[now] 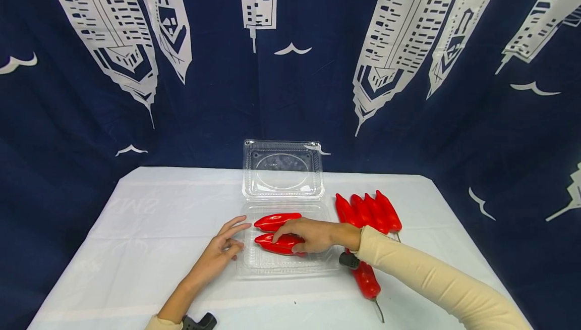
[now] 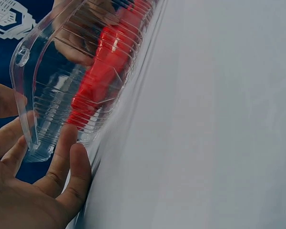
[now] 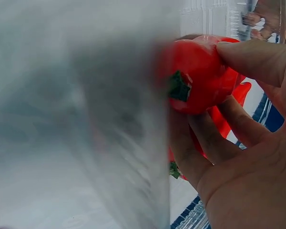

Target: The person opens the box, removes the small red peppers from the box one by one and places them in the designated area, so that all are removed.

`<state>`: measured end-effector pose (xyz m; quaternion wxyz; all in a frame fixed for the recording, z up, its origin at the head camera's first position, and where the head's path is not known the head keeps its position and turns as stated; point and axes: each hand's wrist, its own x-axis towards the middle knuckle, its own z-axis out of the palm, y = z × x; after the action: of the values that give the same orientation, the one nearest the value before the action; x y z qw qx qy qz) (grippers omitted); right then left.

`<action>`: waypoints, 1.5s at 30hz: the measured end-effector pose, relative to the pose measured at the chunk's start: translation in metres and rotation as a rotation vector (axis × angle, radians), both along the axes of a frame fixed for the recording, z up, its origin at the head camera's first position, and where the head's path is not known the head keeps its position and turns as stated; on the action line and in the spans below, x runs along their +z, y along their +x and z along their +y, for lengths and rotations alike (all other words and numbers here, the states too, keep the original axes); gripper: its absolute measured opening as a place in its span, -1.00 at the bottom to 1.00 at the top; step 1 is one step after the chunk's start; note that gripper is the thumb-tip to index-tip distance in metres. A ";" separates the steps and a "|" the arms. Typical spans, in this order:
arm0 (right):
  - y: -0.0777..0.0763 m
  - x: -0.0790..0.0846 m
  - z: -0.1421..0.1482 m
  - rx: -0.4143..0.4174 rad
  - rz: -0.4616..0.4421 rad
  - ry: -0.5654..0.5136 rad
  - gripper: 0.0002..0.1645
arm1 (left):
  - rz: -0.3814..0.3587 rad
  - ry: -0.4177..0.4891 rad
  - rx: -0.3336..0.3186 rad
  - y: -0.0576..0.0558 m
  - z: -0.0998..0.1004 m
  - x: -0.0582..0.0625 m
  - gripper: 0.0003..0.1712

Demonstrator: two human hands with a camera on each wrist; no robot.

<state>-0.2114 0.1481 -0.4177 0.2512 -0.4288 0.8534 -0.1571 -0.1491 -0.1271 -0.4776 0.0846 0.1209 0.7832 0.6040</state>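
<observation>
A clear plastic clamshell container (image 1: 290, 268) stands with its lid raised at the back. Inside its base lie two glossy red chili peppers. My right hand (image 1: 313, 234) grips the nearer chili pepper (image 1: 268, 241), thumb and fingers round its stem end; the right wrist view shows that chili pepper (image 3: 205, 71) with its green stem base. Just behind it rests the other chili pepper (image 1: 272, 222). My left hand (image 1: 217, 254) touches the container's left side with fairly straight fingers; in the left wrist view the fingertips (image 2: 66, 138) lie against its ridged wall.
Several more red chili peppers (image 1: 379, 214) lie side by side on the white table (image 1: 136, 249) right of the container. Another chili pepper (image 1: 366, 282), with a thin stem, lies nearer, partly under my right forearm. A dark blue printed cloth (image 1: 299, 93) hangs behind.
</observation>
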 end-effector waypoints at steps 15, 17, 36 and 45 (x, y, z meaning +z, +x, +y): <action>0.001 0.003 0.000 -0.053 0.001 -0.013 -0.41 | -0.004 0.005 -0.003 -0.001 -0.001 -0.001 -0.43; 0.001 0.004 0.001 -0.057 -0.002 -0.022 -0.41 | -0.005 0.005 -0.003 -0.001 -0.001 -0.001 -0.43; 0.003 0.005 0.005 -0.062 -0.032 -0.061 -0.33 | 0.011 0.003 -0.012 -0.001 -0.002 -0.003 -0.45; 0.004 0.006 0.008 -0.064 -0.018 -0.104 -0.30 | 0.008 0.003 -0.011 -0.001 -0.002 -0.003 -0.45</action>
<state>-0.2078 0.1566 -0.4120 0.2312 -0.4121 0.8552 -0.2132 -0.1506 -0.1288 -0.4804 0.0844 0.1277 0.7820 0.6042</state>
